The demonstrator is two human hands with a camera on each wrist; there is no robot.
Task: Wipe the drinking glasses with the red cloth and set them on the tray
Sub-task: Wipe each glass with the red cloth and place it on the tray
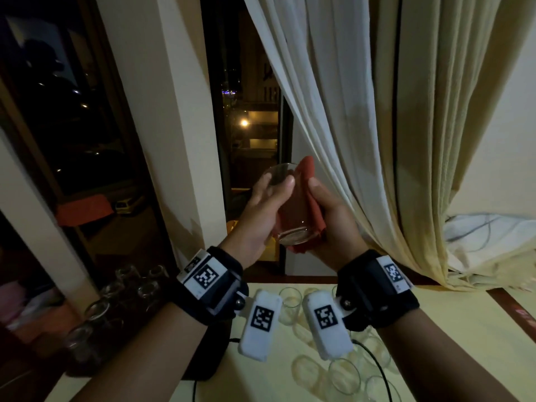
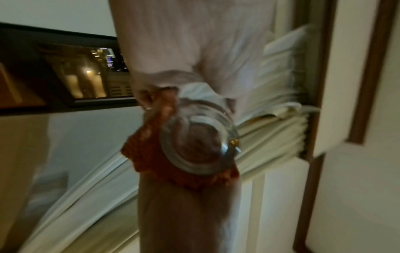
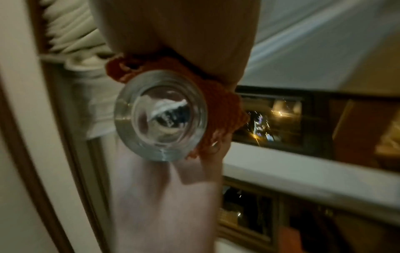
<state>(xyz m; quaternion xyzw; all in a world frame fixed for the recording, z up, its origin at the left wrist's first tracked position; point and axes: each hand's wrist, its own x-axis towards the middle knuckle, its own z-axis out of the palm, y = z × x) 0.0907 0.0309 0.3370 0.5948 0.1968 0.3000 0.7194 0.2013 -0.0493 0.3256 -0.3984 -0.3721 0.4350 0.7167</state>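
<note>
I hold a clear drinking glass (image 1: 290, 210) up at chest height in front of the window, its thick base (image 2: 199, 145) (image 3: 160, 118) turned toward me. My left hand (image 1: 272, 192) grips the glass, thumb across its front and fingers round the far side. My right hand (image 1: 327, 210) holds the red cloth (image 1: 311, 175) pressed against the glass's right side and under its base. The red cloth (image 2: 147, 154) (image 3: 218, 95) wraps part of the wall. In both wrist views the picture is blurred. A dark tray (image 1: 203, 369) lies low at the left with several glasses (image 1: 130, 285) on it.
Several more glasses (image 1: 342, 372) stand and lie on the yellow table (image 1: 449, 329) below my wrists. A cream curtain (image 1: 377, 126) hangs close to the right of my hands. A dark window (image 1: 246, 111) and its frame are straight ahead. A black cable (image 1: 377, 369) crosses the table.
</note>
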